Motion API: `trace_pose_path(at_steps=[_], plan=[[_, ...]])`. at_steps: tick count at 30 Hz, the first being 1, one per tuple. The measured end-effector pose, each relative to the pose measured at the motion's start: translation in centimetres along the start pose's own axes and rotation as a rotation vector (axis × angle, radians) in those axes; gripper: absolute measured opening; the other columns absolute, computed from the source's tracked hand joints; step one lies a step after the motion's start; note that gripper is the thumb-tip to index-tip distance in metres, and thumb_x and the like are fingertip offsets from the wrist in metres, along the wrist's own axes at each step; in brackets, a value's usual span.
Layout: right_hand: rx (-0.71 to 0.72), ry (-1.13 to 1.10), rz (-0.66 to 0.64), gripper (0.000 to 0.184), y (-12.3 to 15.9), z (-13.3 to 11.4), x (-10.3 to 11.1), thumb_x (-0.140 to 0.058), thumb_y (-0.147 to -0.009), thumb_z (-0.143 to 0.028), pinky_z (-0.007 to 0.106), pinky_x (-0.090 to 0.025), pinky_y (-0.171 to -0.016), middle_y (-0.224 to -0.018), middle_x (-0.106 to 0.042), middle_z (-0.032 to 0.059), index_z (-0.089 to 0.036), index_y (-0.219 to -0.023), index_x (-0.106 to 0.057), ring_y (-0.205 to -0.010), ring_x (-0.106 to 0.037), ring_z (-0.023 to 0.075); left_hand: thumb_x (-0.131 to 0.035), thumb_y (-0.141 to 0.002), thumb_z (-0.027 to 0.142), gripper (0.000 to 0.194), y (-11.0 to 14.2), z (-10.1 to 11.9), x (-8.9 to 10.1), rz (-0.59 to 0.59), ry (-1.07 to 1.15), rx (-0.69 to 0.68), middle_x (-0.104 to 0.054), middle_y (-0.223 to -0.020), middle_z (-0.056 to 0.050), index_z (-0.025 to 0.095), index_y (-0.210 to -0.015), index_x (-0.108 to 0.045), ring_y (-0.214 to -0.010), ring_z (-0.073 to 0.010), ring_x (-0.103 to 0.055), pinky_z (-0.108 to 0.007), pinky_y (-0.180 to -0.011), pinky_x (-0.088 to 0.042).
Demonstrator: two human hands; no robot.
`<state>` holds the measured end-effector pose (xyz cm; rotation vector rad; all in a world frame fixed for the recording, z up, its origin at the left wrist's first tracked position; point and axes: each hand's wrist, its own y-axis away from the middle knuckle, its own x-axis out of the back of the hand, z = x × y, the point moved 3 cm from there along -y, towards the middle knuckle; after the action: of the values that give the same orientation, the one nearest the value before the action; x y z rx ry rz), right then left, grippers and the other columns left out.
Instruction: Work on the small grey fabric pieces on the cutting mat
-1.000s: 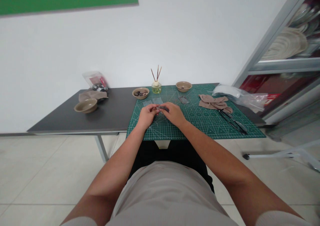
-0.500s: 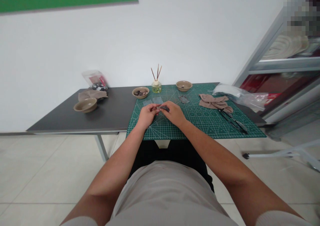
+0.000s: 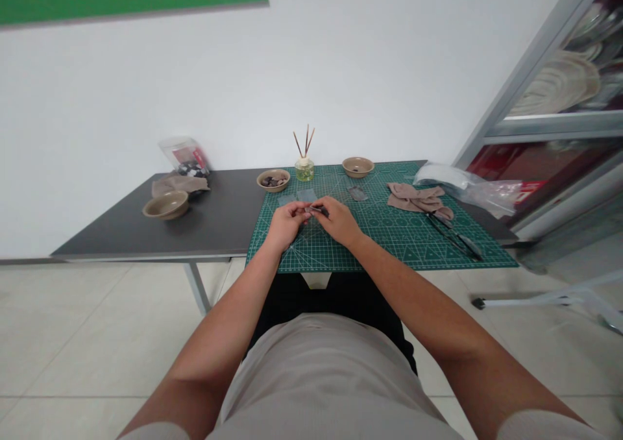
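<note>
My left hand and my right hand meet over the cutting mat, fingers pinched together. Between their fingertips is a small dark grey thing, mostly covered by the fingers; its kind is unclear. Just beyond the hands lie small clear plastic bags, flat on the mat. To the right of them rests another small clear bag with something dark in it. A tan bowl of dark and reddish stones stands behind my left hand. Behind my right hand is a second tan bowl with a little dark piece inside.
The green cutting mat covers the table's right part. On it are a reed diffuser, a crumpled brown cloth and black-framed glasses. A plastic bag lies right. At left are a tan bowl, a cloth and a clear pack.
The small dark thing has shifted slightly between my fingertips, and less of it shows. Both hands stay in the same place.
</note>
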<state>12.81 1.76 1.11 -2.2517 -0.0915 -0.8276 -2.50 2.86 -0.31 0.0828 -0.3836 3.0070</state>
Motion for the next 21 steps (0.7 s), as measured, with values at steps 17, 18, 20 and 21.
trace_pose_path(at_steps=[17, 18, 20, 21], plan=[[-0.062, -0.04, 0.052, 0.007, -0.16, 0.4, -0.04, -0.055, -0.088, -0.024, 0.032, -0.046, -0.08, -0.093, -0.063, 0.0046, -0.021, -0.095, -0.055, -0.086, -0.059, 0.0193, -0.069, -0.067, 0.021, 0.024, -0.16, -0.48, 0.2, 0.012, -0.019, -0.015, -0.057, -0.061, 0.003, 0.017, -0.091, -0.072, -0.057, -0.0106, -0.052, -0.025, -0.06, -0.045], [-0.063, -0.044, 0.041, 0.007, -0.19, 0.43, -0.08, -0.055, -0.088, -0.024, 0.033, -0.045, -0.08, -0.093, -0.063, 0.0044, -0.021, -0.095, -0.054, -0.086, -0.059, 0.0193, -0.069, -0.067, 0.021, 0.024, -0.17, -0.5, 0.19, 0.009, -0.026, -0.014, -0.056, -0.061, 0.004, 0.017, -0.09, -0.072, -0.057, -0.0105, -0.052, -0.025, -0.06, -0.045], [-0.061, -0.056, 0.009, 0.008, -0.24, 0.46, -0.14, -0.055, -0.088, -0.024, 0.032, -0.045, -0.079, -0.092, -0.063, 0.0043, -0.021, -0.095, -0.054, -0.084, -0.059, 0.0191, -0.07, -0.067, 0.021, 0.023, -0.18, -0.57, 0.2, 0.008, -0.029, -0.011, -0.056, -0.06, 0.004, 0.017, -0.089, -0.072, -0.057, -0.0106, -0.052, -0.025, -0.06, -0.044], [-0.058, -0.062, -0.004, 0.009, -0.26, 0.46, -0.14, -0.056, -0.087, -0.023, 0.032, -0.045, -0.078, -0.092, -0.064, 0.0043, -0.02, -0.095, -0.054, -0.084, -0.059, 0.0189, -0.07, -0.067, 0.021, 0.023, -0.19, -0.62, 0.22, 0.008, -0.028, -0.009, -0.056, -0.06, 0.004, 0.017, -0.089, -0.072, -0.057, -0.0107, -0.052, -0.025, -0.061, -0.044]])
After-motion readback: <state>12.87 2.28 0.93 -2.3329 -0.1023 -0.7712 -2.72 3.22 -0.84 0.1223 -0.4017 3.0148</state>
